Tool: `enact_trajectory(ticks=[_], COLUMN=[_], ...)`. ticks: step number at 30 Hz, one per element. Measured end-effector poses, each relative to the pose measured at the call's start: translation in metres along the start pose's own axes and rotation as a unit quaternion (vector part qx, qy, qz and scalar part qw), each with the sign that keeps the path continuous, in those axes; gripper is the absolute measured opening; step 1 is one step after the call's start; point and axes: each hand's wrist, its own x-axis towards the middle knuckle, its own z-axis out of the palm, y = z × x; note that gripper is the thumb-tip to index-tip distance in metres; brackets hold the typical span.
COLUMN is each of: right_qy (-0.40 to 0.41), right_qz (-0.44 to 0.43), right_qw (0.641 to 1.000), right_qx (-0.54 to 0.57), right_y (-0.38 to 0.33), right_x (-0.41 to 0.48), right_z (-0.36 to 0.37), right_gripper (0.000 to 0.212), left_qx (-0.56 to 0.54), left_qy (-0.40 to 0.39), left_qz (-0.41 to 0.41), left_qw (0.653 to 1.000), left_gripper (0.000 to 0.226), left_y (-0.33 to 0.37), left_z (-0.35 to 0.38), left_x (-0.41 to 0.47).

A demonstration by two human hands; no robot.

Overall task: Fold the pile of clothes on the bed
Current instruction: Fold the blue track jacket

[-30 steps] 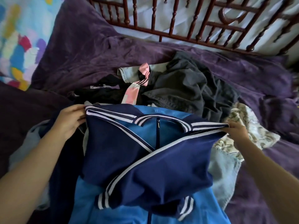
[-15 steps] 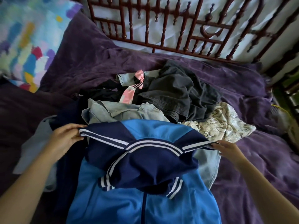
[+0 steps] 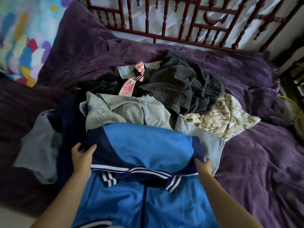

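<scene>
Two hands grasp the blue jacket [image 3: 144, 145] by its folded-over upper part. The left hand [image 3: 81, 157] grips the left edge and the right hand [image 3: 203, 167] grips the right edge. The jacket lies between them, at the near side of the clothes pile [image 3: 131, 111] on the purple bedcover [image 3: 255, 162].

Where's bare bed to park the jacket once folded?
Purple cover right of the blue jacket, below the patterned cloth. Also the strip between headboard and grey garment. Crowded: centre, where denim and grey garment pile up.
</scene>
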Motion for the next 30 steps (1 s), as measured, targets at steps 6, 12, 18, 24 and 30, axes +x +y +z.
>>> enact_trajectory(ticks=[6, 12, 18, 24, 30], right_qy=[-0.038, 0.052, 0.024, -0.076, -0.109], right_qz=[0.007, -0.077, -0.083, -0.323, -0.367], right_qw=[0.999, 0.990, 0.959, 0.803, 0.670], right_qx=[0.030, -0.102, -0.269, -0.495, -0.636], right_y=[-0.008, -0.009, -0.027, -0.087, -0.107], right_x=[0.021, 0.025, 0.023, 0.022, 0.045], right_z=[-0.010, -0.022, -0.020, 0.004, 0.034], right_gripper=[0.082, 0.028, 0.063, 0.087, 0.082], left_qx=[0.132, 0.055, 0.186, 0.633, 0.796], left_qy=[-0.036, -0.006, 0.058, -0.185, -0.184], left_qz=[0.010, 0.099, 0.135, 0.469, 0.326], left_qw=[0.990, 0.994, 0.971, 0.587, 0.477], left_gripper=[0.024, 0.030, 0.058, 0.099, 0.089], left_y=[0.023, 0.043, 0.045, 0.055, 0.072], left_z=[0.002, 0.008, 0.022, 0.033, 0.055], left_x=[0.004, 0.015, 0.031, 0.031, 0.049])
